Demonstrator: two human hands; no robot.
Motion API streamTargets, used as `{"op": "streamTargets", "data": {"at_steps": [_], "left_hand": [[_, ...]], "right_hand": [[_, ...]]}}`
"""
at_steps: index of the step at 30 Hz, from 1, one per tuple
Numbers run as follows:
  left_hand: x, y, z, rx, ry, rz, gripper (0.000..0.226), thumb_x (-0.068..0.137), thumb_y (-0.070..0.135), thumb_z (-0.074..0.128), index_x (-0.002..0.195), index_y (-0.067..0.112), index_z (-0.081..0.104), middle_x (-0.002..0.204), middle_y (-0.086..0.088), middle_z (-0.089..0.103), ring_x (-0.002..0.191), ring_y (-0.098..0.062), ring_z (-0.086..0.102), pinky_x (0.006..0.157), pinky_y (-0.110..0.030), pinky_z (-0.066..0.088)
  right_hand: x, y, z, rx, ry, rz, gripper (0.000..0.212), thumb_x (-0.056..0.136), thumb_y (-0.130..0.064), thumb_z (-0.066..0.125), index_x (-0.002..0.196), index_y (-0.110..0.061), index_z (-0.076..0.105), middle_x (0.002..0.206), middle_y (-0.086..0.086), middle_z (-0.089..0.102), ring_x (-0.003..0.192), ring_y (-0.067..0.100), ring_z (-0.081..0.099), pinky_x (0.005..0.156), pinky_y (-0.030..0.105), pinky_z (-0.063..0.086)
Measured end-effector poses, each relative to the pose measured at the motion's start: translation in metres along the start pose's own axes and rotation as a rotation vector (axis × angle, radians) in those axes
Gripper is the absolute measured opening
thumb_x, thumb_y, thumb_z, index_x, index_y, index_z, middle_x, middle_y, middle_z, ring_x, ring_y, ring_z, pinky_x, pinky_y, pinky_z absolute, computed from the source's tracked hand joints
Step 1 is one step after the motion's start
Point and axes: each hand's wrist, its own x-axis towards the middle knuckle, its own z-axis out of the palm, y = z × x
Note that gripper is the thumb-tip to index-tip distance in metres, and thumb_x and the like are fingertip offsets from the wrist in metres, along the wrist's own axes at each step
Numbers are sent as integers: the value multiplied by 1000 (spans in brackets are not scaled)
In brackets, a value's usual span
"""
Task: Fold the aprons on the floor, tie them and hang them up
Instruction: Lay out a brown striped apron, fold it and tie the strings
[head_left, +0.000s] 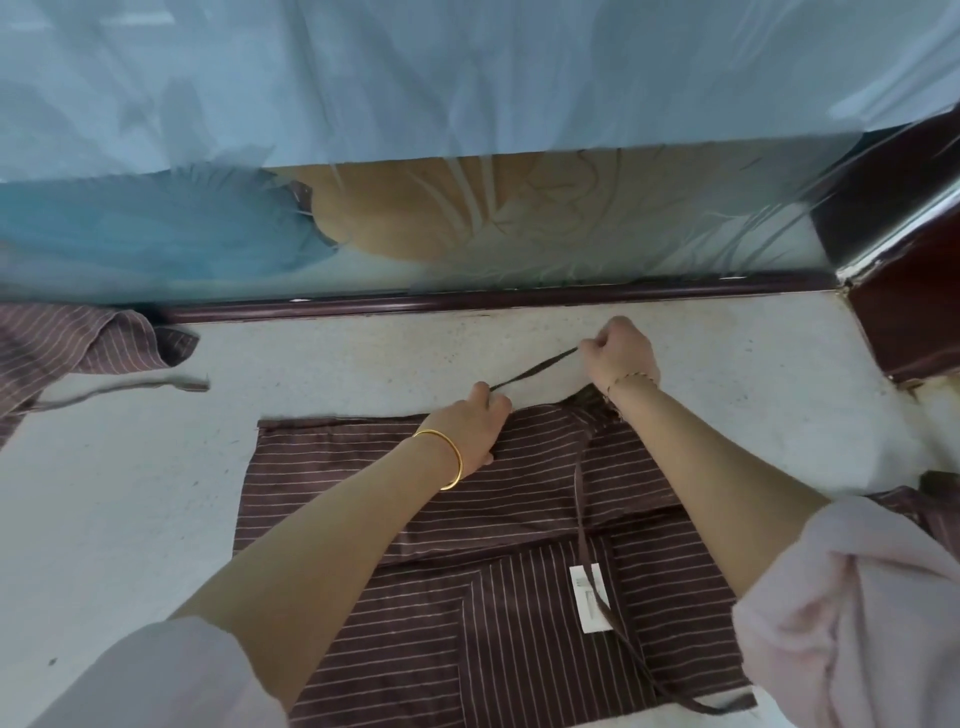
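Observation:
A brown apron with thin white stripes (363, 483) lies folded flat on the pale floor in front of me. One of its dark straps (535, 370) is stretched taut above its far edge. My left hand (478, 421) pinches the strap's near end at the apron's top edge. My right hand (621, 353) grips the strap's far end, a little beyond the apron. A second strap (582, 499) runs down the apron's middle over a white label (589, 597) and curls off the near right corner.
Another striped apron (78, 348) lies crumpled at the far left with a loose strap (135, 389) trailing on the floor. A dark baseboard (467, 304) and plastic-covered glass wall close the far side. A dark red post (914, 322) stands at the right.

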Motion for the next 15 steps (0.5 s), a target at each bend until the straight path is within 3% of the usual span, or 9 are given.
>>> {"op": "streamTargets", "data": {"at_steps": [1,3,5,7,9,11,13,15], "left_hand": [[0,0,0,3,-2,1,56,89,20,62,134,14,31,131,-13,33,86,-23,58,81,-34,53],[1,1,1,1,-12,-10,59,88,20,63,136,16,30,131,-14,32,87,-24,58,82,-35,53],[1,2,1,3,-13,-25,59,88,19,63,136,17,29,131,-14,32,86,-23,58,82,-35,54],[1,3,2,2,-4,-32,57,88,19,62,135,17,30,127,-12,34,81,-20,55,80,-33,54],[2,3,1,-11,-4,-45,55,88,19,63,134,17,32,126,-10,35,83,-20,55,81,-33,54],[2,1,1,-26,-1,-72,53,87,20,64,131,16,34,125,-9,36,86,-21,57,82,-34,54],[3,-1,0,-21,25,-115,47,88,22,63,127,14,38,123,-9,39,85,-21,57,81,-34,54],[5,-4,-1,1,70,-170,40,91,22,60,124,13,39,123,-10,40,82,-20,57,79,-33,54]], "right_hand": [[5,-3,-6,343,16,119,11,93,-15,42,88,-8,49,73,8,58,43,7,47,40,18,32],[12,-5,-21,793,64,252,15,94,-8,38,88,-7,51,66,9,56,28,4,37,32,13,26],[16,-4,-37,1054,155,299,16,95,-6,38,92,-10,53,65,5,55,28,5,35,33,14,27],[21,0,-50,1195,210,291,17,94,-3,39,103,-10,51,74,7,61,35,6,45,39,19,37],[22,5,-62,1069,131,275,34,93,0,43,125,-9,45,103,12,63,52,10,56,52,23,50],[12,12,-70,552,-36,269,54,93,-3,46,144,-13,30,133,13,49,71,17,61,60,25,53],[-6,20,-69,-11,-62,142,51,93,-7,45,142,-11,31,127,15,53,82,27,62,64,33,54],[-29,25,-59,-212,-78,-1,26,95,-16,45,118,-6,50,102,13,64,75,25,63,65,35,55]]}}
